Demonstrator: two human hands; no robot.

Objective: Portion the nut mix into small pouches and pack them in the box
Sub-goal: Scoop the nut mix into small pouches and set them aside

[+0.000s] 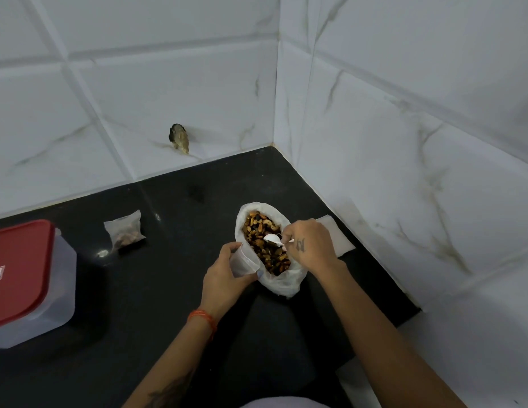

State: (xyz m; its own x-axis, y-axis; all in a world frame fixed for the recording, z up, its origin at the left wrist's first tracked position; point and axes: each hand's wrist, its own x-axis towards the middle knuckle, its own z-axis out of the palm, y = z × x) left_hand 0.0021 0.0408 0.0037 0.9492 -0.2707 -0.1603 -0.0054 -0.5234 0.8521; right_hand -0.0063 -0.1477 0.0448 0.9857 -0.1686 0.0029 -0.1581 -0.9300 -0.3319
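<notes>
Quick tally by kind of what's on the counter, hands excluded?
Small pouches: 2, one filled lying on the counter, one empty held in the left hand
Big bag of nut mix: 1
White spoon: 1, in the right hand
Red-lidded box: 1
White sheet behind the bag: 1
Total: 6

A black counter (156, 304) fits into a corner of white tiled walls. On it, at the left edge, stands a clear box (33, 293) with a red lid. Near it lies a small filled pouch (125, 232). Toward the corner sits an open bag of nut mix (268, 245), just beside a white paper (336, 240).
</notes>
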